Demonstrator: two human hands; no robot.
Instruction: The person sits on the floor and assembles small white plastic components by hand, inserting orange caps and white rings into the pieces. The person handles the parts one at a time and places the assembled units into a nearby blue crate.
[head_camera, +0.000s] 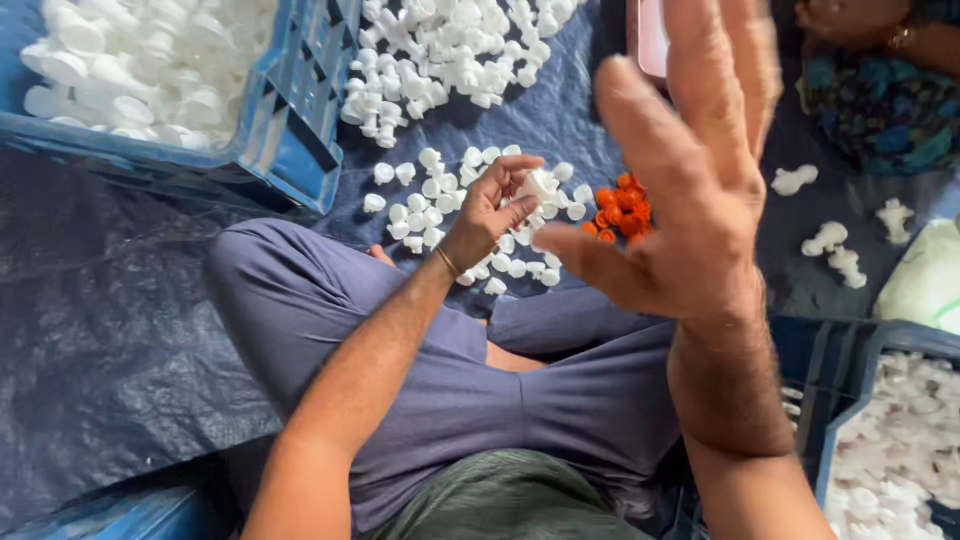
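I sit cross-legged on a dark blue tarp (110, 330). My left hand (495, 205) is down by the floor, fingers closed around a small white plastic cap (537, 185), right over a scatter of white caps (430, 205). My right hand (690, 170) is raised close to the camera, fingers spread, holding nothing. A small heap of orange pieces (620, 208) lies just beyond the left hand, partly hidden by the right hand.
A blue crate (290, 130) of white caps stands at upper left, another blue crate (850, 400) at lower right. A larger pile of white caps (450, 50) lies at top centre. Another person (880, 70) sits at upper right, with loose caps (835, 245) nearby.
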